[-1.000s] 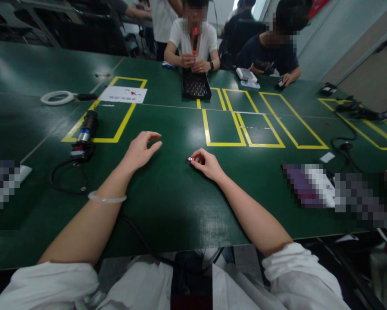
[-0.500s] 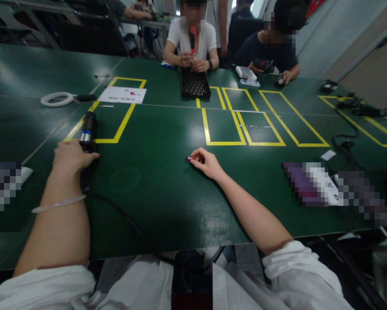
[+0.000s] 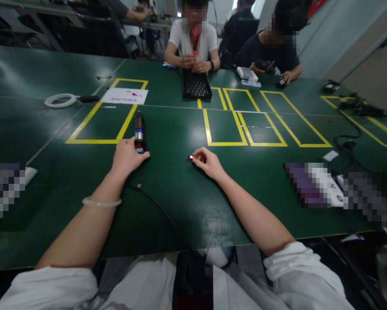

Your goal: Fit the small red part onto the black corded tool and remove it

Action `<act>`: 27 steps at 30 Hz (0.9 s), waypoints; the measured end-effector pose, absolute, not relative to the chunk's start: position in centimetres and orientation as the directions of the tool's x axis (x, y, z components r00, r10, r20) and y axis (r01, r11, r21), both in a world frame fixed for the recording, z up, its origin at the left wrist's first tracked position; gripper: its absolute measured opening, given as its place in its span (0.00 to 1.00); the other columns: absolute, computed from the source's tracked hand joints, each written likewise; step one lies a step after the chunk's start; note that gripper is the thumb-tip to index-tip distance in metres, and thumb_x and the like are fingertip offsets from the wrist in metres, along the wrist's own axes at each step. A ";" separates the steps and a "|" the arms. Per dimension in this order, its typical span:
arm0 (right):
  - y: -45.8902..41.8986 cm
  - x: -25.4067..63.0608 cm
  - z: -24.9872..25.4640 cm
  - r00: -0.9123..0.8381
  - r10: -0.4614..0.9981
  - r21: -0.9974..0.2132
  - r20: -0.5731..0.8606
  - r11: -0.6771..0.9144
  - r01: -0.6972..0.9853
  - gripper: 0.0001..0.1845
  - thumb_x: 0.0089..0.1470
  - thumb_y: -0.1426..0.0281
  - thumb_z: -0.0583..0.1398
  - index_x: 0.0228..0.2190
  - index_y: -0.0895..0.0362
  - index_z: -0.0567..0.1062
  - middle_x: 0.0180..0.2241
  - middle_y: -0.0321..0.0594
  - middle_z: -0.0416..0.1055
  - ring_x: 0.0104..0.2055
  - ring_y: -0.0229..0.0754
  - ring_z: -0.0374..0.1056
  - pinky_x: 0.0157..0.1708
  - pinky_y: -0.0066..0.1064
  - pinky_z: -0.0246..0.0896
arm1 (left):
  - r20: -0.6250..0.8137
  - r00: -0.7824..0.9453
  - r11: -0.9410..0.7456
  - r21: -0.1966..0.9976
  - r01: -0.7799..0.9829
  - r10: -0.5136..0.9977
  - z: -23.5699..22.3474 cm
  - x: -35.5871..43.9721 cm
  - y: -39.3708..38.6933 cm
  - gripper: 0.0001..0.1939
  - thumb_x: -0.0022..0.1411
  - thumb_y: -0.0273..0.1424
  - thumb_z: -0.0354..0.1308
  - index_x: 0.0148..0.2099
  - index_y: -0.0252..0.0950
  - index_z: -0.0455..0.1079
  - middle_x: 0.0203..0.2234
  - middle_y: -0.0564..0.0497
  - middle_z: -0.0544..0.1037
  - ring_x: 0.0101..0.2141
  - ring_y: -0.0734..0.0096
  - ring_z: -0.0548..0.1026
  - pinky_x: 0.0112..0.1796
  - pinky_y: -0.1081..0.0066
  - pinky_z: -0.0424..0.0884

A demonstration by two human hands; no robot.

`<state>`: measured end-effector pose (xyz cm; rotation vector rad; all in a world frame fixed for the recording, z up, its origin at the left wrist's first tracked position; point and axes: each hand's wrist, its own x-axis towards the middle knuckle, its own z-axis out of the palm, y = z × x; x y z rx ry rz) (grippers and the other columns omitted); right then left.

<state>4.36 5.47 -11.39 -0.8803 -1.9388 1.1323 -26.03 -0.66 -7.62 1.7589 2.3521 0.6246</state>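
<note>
My left hand (image 3: 129, 158) is wrapped round the near end of a corded electric screwdriver (image 3: 138, 129), a black cylinder with a blue and silver band. It points away from me over the green table (image 3: 206, 215). From its near end a dark cord (image 3: 157, 203) runs toward the table's front edge. To the right, my right hand (image 3: 208, 162) pinches a small red and black part (image 3: 191, 158) between thumb and fingers, low over the table. Most of that part is hidden by the fingers, so its kind is unclear.
Yellow tape outlines (image 3: 227, 143) mark the table. A paper sheet (image 3: 124, 95) and a coiled white cable (image 3: 60, 100) lie far left. Across the table, a person sits behind a black tray of small parts (image 3: 196, 88); another holds a power tool. Dark cables (image 3: 358, 105) lie at right.
My left hand has moved right with the electric screwdriver, from the left tape outline to beside it, and the cord has followed. My right hand has hardly moved.
</note>
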 end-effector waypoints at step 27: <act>5.9 4.2 -12.0 -0.455 0.809 -0.827 0.372 0.512 0.234 0.07 0.51 0.69 0.62 0.34 0.57 0.75 0.35 0.38 0.70 0.31 0.37 0.66 0.34 0.31 0.62 | 0.172 -0.065 0.010 0.303 0.953 0.983 -8.1 -11.7 -1.3 0.36 0.59 0.42 0.57 0.66 0.36 0.56 0.52 0.38 0.64 0.51 0.51 0.67 0.46 0.60 0.72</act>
